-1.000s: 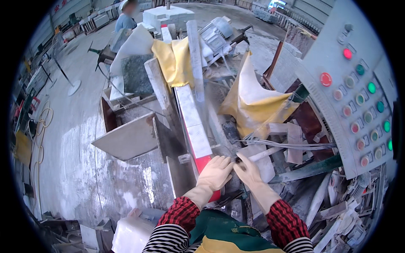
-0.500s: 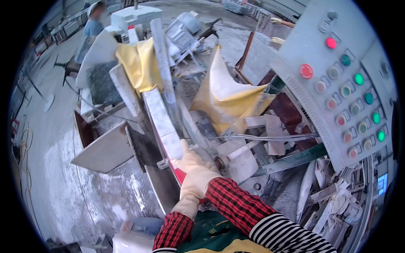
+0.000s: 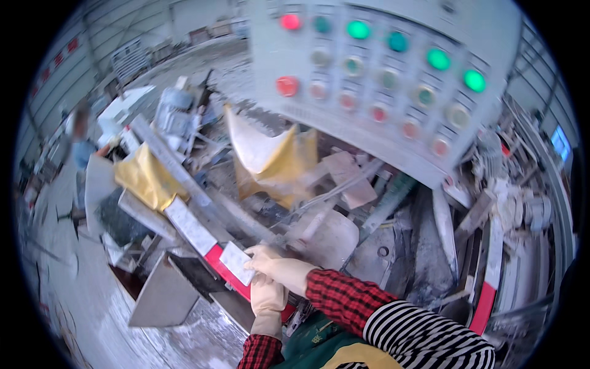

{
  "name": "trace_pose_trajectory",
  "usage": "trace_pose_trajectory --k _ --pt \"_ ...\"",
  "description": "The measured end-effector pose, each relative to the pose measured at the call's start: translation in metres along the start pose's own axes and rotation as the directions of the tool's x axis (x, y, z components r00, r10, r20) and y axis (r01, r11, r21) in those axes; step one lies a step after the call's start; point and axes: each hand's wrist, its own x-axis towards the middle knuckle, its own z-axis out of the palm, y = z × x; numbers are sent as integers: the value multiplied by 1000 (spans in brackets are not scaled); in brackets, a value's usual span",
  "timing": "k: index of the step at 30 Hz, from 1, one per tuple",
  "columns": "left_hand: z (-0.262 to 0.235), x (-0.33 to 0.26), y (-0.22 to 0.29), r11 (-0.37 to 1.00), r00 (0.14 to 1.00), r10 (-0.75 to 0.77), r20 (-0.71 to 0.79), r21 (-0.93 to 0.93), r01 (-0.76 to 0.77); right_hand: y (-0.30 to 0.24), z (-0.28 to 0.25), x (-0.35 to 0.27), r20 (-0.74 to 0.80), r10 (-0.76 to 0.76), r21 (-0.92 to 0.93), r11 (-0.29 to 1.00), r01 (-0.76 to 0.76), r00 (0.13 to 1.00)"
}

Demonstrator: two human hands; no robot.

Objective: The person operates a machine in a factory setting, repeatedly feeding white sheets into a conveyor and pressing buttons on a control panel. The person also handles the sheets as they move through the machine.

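Observation:
A small white stone tile [image 3: 235, 263] lies askew over the red belt [image 3: 216, 257] of a narrow conveyor. My right hand [image 3: 265, 259], in a cream rubber glove, is closed on the tile's right edge. Just below it, my left hand [image 3: 268, 296], gloved alike, is curled close to the tile's near end. My right hand partly covers its fingertips, so what they hold is hidden. Farther up the belt, white tiles [image 3: 190, 225] sit in line, leading from under a yellow flap [image 3: 149, 178].
A grey control panel [image 3: 381, 80] with lit buttons stands ahead to the right. Another yellow-and-white sheet [image 3: 270, 163] hangs over the machine. Stone scraps [image 3: 488, 215] and a second red-and-white strip [image 3: 485, 301] lie at right. A person [image 3: 82, 144] stands far left.
My view has swung right, bringing the panel to the middle. My right hand has gone from reaching over the belt tiles to gripping one tile, which now sits angled off the row.

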Motion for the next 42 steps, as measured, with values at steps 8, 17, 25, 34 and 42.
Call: trace_pose_trajectory --k 8,17,25,34,42 --pt "0 -9 23 985 986 132 -101 129 -118 122 -115 -245 -169 -187 767 592 249 968" --pt "38 -28 -1 958 983 182 -27 230 -171 294 -171 -462 -891 328 447 512 733 314" --pt "22 -30 39 778 944 -243 -223 536 327 397 -259 -578 -610 679 182 622 761 -409" --pt "44 -65 -4 993 961 -19 -274 105 50 453 -313 -604 -518 685 122 653 748 -513" --pt "59 -70 17 829 945 40 -324 539 149 525 -312 -640 -643 721 431 620 656 -258"
